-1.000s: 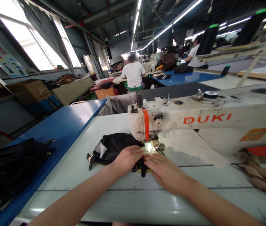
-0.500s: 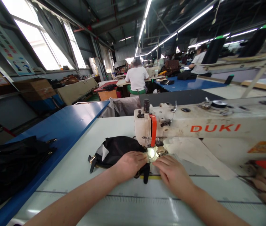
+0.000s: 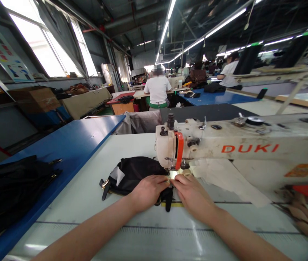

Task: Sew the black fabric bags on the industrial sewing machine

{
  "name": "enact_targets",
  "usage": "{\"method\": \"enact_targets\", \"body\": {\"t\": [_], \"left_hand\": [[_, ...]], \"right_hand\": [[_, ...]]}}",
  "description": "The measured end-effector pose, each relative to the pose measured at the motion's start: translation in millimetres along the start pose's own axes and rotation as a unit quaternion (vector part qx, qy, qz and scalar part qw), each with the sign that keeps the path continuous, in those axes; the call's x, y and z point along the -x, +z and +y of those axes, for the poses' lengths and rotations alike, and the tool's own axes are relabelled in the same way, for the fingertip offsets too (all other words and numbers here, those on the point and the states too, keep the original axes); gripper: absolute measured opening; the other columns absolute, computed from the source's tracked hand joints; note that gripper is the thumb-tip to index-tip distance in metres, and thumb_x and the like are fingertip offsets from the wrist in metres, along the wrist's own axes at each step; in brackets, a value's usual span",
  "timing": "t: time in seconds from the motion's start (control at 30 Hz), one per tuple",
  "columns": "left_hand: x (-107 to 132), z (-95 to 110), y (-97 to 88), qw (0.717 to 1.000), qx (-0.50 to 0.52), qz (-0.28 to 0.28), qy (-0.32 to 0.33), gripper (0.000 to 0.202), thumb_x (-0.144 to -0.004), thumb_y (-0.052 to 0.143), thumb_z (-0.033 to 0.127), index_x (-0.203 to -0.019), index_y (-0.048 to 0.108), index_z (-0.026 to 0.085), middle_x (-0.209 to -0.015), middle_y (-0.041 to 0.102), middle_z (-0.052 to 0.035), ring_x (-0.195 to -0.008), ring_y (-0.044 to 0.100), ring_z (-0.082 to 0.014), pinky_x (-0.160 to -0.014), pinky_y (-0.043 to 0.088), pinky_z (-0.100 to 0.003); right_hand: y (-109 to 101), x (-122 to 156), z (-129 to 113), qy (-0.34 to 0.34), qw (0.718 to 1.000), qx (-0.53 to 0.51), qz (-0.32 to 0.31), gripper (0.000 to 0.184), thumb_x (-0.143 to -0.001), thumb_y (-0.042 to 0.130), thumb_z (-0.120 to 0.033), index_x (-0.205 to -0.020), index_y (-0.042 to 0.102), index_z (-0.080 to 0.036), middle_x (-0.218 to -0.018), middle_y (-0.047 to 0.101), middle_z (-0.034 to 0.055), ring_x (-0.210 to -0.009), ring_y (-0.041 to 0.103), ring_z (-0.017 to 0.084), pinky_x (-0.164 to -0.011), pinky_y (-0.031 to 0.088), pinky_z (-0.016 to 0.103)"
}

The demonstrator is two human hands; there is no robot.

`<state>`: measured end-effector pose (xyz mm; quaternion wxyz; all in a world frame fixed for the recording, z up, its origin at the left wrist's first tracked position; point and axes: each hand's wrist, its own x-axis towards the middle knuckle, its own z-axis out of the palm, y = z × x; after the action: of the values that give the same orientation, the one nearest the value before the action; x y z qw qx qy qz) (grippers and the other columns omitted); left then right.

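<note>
A black fabric pouch (image 3: 137, 173) lies on the sewing machine's table, its right end under the machine head. A pale flap, a zip end with a gold-coloured puller (image 3: 105, 184) and a dark strap end (image 3: 168, 203) show on it. My left hand (image 3: 150, 192) is closed on the pouch's right edge, fingertips by the needle area. Against those fingertips, my right hand (image 3: 193, 194) has its thumb and fingers pressed together. What it pinches is hidden behind the fingers. Just above both hands is the lit presser area of the white sewing machine (image 3: 197, 141).
Pale sheet material (image 3: 230, 181) lies under the machine arm. A ruler strip (image 3: 154, 230) runs across the table front. At left, more black bags (image 3: 15, 195) rest on a blue table (image 3: 83, 136). A person in a white shirt (image 3: 157, 90) sits ahead, back turned.
My right hand has moved left and its fingertips now meet those of my left hand. The left hand and the pouch have stayed nearly in place.
</note>
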<state>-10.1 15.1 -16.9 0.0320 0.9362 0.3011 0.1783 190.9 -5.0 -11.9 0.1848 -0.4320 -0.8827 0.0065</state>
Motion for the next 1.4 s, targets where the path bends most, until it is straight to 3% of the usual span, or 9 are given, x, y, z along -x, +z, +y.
{"method": "enact_targets", "body": {"t": [0.73, 0.97, 1.17, 1.4], "left_hand": [[-3, -7, 1.3, 1.0, -0.011, 0.005, 0.019, 0.027, -0.091, 0.045, 0.014, -0.114, 0.058, 0.016, -0.115, 0.063, -0.0075, -0.11, 0.058, -0.0187, -0.095, 0.047, -0.034], [-3, -11, 3.8, 0.999, -0.007, 0.018, 0.037, 0.025, -0.092, 0.043, 0.016, -0.113, 0.058, 0.015, -0.112, 0.064, -0.0075, -0.108, 0.058, -0.0186, -0.095, 0.047, -0.035], [-2, -9, 6.9, 0.998, -0.002, 0.048, 0.037, 0.022, -0.093, 0.042, 0.019, -0.105, 0.061, 0.014, -0.104, 0.066, -0.0083, -0.101, 0.061, -0.0196, -0.09, 0.048, -0.035], [-1, -9, 5.5, 0.999, 0.014, 0.043, 0.027, 0.023, -0.092, 0.044, 0.016, -0.105, 0.063, 0.016, -0.106, 0.067, -0.0064, -0.103, 0.06, -0.0186, -0.091, 0.048, -0.034]], "right_hand": [[1, -1, 1, 0.01, 1.0, 0.013, -0.02, 0.026, -0.085, 0.044, -0.007, -0.104, 0.059, -0.016, -0.096, 0.056, 0.0089, -0.087, 0.049, 0.023, -0.082, 0.04, 0.039], [4, 9, 1, -0.026, 0.999, -0.039, -0.008, 0.023, -0.083, 0.051, -0.005, -0.099, 0.063, -0.016, -0.091, 0.06, 0.0063, -0.091, 0.049, 0.021, -0.085, 0.041, 0.036], [2, 14, -2, -0.027, 0.997, -0.075, -0.007, 0.024, -0.085, 0.05, -0.006, -0.102, 0.064, -0.016, -0.091, 0.061, 0.0069, -0.09, 0.05, 0.022, -0.084, 0.043, 0.036], [2, 16, -1, -0.029, 0.996, -0.079, -0.013, 0.025, -0.085, 0.049, -0.006, -0.103, 0.063, -0.016, -0.092, 0.06, 0.0073, -0.091, 0.05, 0.022, -0.085, 0.043, 0.038]]}}
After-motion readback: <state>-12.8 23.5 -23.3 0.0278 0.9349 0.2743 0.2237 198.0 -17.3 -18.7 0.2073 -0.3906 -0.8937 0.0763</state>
